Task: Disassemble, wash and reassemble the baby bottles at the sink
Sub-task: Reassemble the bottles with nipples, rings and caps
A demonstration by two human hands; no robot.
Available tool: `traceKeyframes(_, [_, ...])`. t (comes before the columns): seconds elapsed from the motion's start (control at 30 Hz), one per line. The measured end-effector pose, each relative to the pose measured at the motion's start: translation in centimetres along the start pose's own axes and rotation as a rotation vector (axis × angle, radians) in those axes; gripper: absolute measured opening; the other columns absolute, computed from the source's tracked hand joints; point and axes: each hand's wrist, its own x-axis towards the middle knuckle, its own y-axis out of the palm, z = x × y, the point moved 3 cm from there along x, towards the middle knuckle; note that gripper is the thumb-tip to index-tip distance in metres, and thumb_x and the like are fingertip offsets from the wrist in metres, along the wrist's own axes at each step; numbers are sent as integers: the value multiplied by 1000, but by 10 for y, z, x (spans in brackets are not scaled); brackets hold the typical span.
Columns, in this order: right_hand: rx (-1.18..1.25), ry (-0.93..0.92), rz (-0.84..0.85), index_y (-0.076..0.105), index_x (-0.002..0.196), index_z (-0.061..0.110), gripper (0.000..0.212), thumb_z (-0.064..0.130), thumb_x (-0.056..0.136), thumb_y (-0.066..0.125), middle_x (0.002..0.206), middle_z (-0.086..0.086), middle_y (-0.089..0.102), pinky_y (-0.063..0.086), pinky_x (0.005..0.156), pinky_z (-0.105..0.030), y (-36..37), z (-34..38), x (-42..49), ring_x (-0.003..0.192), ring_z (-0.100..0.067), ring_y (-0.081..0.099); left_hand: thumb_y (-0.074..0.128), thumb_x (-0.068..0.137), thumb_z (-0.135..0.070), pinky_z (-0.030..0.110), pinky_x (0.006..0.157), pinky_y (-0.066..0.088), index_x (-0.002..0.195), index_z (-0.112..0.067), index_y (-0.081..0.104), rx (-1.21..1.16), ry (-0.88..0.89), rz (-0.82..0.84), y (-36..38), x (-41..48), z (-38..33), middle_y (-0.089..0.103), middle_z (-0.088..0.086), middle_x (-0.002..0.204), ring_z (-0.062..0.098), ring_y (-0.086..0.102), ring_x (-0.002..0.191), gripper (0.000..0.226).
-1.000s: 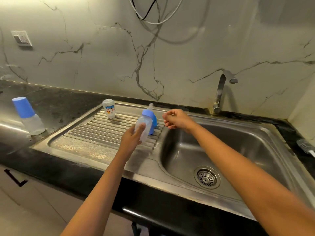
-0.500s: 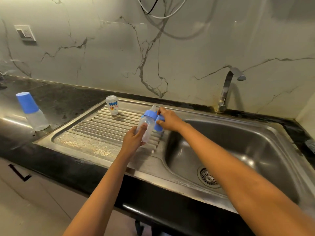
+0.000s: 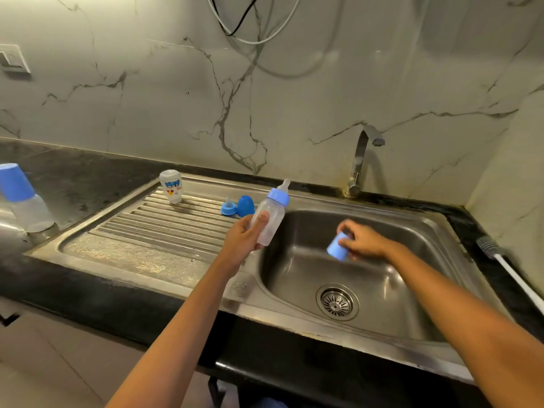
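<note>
Far left edge of frame: a capped bottle [image 3: 31, 212] is standing upright on the black counter [image 3: 82, 178], its blue cap on top; a wall switch [image 3: 11, 61] is sitting in the upper left. Left of centre: a small printed bottle [image 3: 171, 187] is standing upright at the back of the ribbed drainboard [image 3: 164, 228]. Just right of it, near but apart, a blue collar with nipple [image 3: 228, 208] and a blue dome cap [image 3: 245, 206] are lying side by side on the drainboard. Centre: the left hand [image 3: 243, 238] is gripping the clear bottle [image 3: 273, 219] around its lower body, thumb across the front and fingers wrapped behind. The bottle is hanging above the seam between drainboard and basin [image 3: 294, 278]. Its long axis is leaning, base toward the lower left, blue collar and nipple pointing up and slightly right. Cables [image 3: 244, 25] are hanging along the wall at top centre. Right of centre: the right hand [image 3: 365, 241] is pinching a light-blue cap [image 3: 338, 250] with curled fingers over the basin, clear of the bottle. The cap's axis is slanting from upper right to lower left; cannot tell which end is open. The drain [image 3: 337, 301] is sitting below it, the tap [image 3: 360, 163] behind. Far right: a brush [image 3: 490, 248] is lying on the counter, bristles toward the wall.
</note>
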Motion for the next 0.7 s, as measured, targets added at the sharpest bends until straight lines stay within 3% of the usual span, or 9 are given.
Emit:
traceKeyframes(0.07, [367,-132,-315,46,112,19,22,9,95,56,97,-14,57,54,54,-29,-30,38,1,63,-20,61,53,71,-75,40,86,58,107,-17,63,18,5,-4,0,-1,0,67,10,104,23,66,98,70])
traceKeyframes(0.13, [600,-208,-420,44,117,19,22,14,97,53,110,-12,56,60,66,-31,-50,82,0,77,-21,65,52,72,-72,39,85,58,110,-18,63,29,3,-4,-3,-1,0,67,8,105,22,66,99,67])
traceKeyframes(0.23, [679,-344,-347,44,122,20,25,18,98,52,118,-7,55,59,78,-33,-57,129,-3,93,-21,66,53,72,-72,39,85,58,113,-19,63,33,7,5,-10,-3,-1,67,8,105,21,67,97,68])
traceKeyframes(0.37, [597,-444,-238,49,124,12,30,7,96,55,115,-7,52,56,83,-30,-47,164,0,92,-16,61,55,74,-65,36,81,56,110,-15,66,-4,6,-2,-23,-10,-4,69,7,96,15,66,86,63])
traceKeyframes(0.6, [665,-500,-9,53,120,18,30,5,93,58,121,-9,54,54,91,-35,-21,193,16,109,-22,62,55,80,-56,24,71,53,106,-17,66,-2,21,10,-50,-19,-8,68,-7,84,4,65,77,48])
traceKeyframes(0.7, [657,-497,43,52,123,16,32,9,93,59,122,-12,57,54,93,-39,-13,203,26,111,-23,62,58,84,-55,25,70,53,109,-13,67,-1,10,12,-65,-21,-5,67,-2,88,7,63,78,50])
